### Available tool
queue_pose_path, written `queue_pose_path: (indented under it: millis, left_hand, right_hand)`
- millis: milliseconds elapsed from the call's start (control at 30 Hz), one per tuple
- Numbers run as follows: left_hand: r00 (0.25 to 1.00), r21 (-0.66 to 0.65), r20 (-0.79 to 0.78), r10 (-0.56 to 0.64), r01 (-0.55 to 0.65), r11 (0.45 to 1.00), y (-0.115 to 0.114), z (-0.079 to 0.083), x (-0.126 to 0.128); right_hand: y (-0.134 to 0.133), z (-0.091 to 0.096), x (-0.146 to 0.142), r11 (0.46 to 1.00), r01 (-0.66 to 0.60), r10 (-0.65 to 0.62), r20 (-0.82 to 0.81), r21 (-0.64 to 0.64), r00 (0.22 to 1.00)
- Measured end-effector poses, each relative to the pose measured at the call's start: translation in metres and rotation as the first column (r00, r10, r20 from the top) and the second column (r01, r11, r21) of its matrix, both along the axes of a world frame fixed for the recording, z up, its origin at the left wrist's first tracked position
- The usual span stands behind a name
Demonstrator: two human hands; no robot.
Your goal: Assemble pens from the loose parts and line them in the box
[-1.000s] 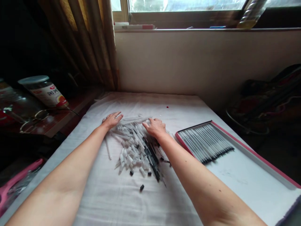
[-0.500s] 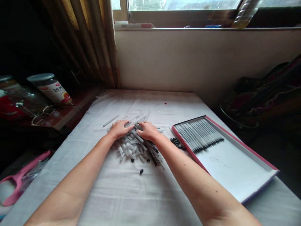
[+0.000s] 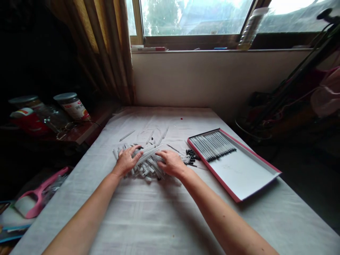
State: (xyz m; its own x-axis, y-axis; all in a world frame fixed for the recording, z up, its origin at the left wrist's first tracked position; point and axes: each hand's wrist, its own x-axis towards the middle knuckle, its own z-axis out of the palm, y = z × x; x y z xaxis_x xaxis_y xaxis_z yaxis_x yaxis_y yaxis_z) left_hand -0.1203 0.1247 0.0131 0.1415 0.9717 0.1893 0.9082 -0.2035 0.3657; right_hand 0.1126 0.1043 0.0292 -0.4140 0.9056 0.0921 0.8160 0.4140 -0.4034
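Observation:
A loose pile of clear pen barrels and short whitish pen parts [image 3: 145, 169] lies on the cloth-covered table. My left hand [image 3: 126, 161] rests on the pile's left side, fingers spread over it. At its right side is my right hand [image 3: 170, 163], thumb and index finger apart, touching the pile. Several long clear pen barrels [image 3: 148, 151] lie slanted between the two hands. Whether the fingers pinch any of them is hard to see. Right of my right hand sit small black pen parts [image 3: 190, 156], beside a shallow red-edged box [image 3: 255, 180] holding a row of pens [image 3: 212, 144].
A single barrel [image 3: 126, 135] lies beyond the pile, and a tiny red piece [image 3: 181, 118] farther back. At left are pink-handled scissors [image 3: 39, 193], glasses [image 3: 63, 131] and a lidded jar [image 3: 74, 108]. A wall and window sill [image 3: 186, 50] stand behind the table.
My hands have moved somewhat apart, spreading over the pile. Loose black pieces in front of the pile are no longer seen there. The camera view has tilted up.

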Motion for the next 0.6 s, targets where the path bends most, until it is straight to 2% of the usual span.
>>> queue_pose_path:
  millis: [100,167,233,300,367,467,533,600]
  left_hand:
    - [0.997,0.044,-0.009,0.072,-0.072,0.996,0.022,0.004,-0.025]
    - [0.976,0.059,-0.054,0.209,-0.206,0.977,0.043,0.005,-0.043]
    - [0.937,-0.011,-0.072,0.341,-0.342,0.94,0.065,0.003,-0.058]
    - [0.926,-0.103,-0.059,0.373,-0.377,0.92,0.084,-0.001,-0.067]
    - [0.935,-0.141,-0.049,0.351,-0.355,0.924,0.099,-0.006,-0.068]
    - [0.967,-0.167,-0.004,0.253,-0.25,0.954,0.114,-0.013,-0.059]
    - [0.987,-0.184,0.052,0.151,-0.139,0.973,0.118,-0.016,-0.046]
    - [0.991,-0.193,0.112,0.069,-0.046,0.98,0.116,-0.018,-0.032]
  right_hand:
    - [0.015,0.006,0.019,0.999,0.04,-0.041,-0.086,-0.02,0.995]
    - [0.039,0.009,0.03,0.989,0.133,-0.138,-0.081,-0.063,0.987]
    - [0.069,0.007,0.037,0.963,0.254,-0.256,-0.016,-0.088,0.966]
    - [0.1,0.001,0.038,0.942,0.32,-0.32,0.02,-0.097,0.947]
    - [0.125,-0.006,0.033,0.914,0.389,-0.383,0.07,-0.117,0.921]
    - [0.149,-0.015,0.015,0.884,0.443,-0.424,0.145,-0.151,0.894]
    - [0.155,-0.019,0.0,0.908,0.391,-0.367,0.166,-0.148,0.915]
    - [0.154,-0.021,-0.014,0.955,0.266,-0.246,0.157,-0.127,0.957]
